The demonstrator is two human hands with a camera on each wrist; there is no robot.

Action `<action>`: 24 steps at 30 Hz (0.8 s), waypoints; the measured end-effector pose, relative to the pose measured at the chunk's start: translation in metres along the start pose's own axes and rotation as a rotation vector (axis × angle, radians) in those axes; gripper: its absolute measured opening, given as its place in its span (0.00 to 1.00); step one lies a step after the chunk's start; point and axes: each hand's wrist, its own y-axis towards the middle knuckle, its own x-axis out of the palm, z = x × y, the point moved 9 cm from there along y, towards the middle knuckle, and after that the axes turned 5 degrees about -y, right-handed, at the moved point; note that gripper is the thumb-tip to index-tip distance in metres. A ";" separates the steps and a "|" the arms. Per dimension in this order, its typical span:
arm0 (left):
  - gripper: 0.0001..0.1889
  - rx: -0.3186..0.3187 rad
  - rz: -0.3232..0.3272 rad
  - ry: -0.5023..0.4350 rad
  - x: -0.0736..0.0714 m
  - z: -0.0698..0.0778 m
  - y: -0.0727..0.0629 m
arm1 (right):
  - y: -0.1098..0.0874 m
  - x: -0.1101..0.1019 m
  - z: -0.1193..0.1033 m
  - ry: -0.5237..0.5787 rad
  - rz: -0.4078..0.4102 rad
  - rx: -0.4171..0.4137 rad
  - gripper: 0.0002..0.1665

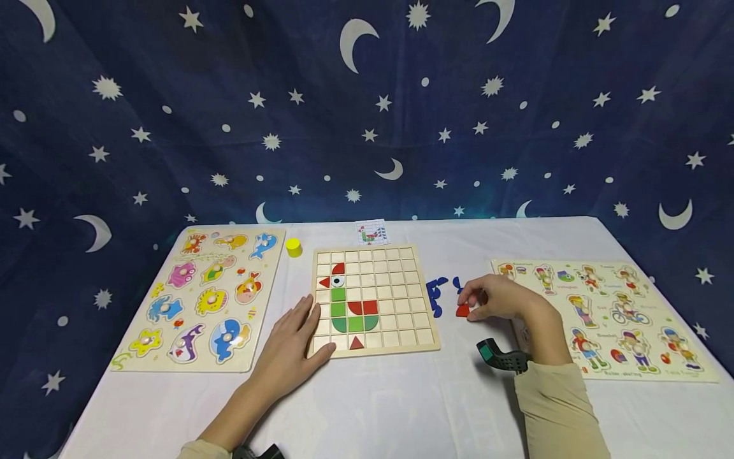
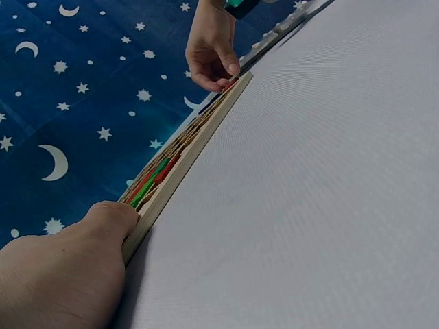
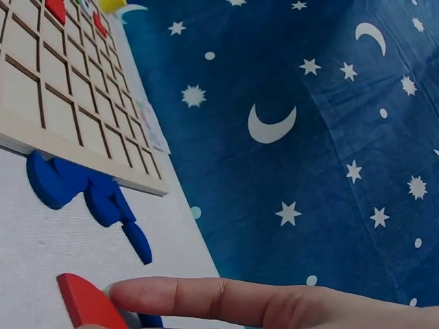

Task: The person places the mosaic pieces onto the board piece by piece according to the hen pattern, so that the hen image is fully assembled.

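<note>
Now we see a red piece [image 1: 462, 312] pinched in the grip of the right hand [image 1: 499, 296], near blue pieces [image 3: 103, 205] right of the grid board [image 1: 405, 306]. The left hand [image 1: 291, 341], fingers extended, rests at the board's near-left corner. Beyond, we find a yellow cylinder [image 1: 294, 248] and picture card [image 1: 373, 232] on the desk [image 1: 401, 408].

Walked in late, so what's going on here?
A person's right grip pinches a red, curved-edged flat piece beside a square wooden grid board, while the left grip rests at the board's left edge. Red and green flat pieces form a bird-like figure on the board. Blue rounded flat pieces lie off its right side. A small printed card beyond it shows a similar figure.
</note>
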 end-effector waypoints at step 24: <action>0.40 0.006 0.009 -0.003 -0.001 -0.001 0.001 | 0.005 0.001 -0.008 -0.026 0.029 0.030 0.12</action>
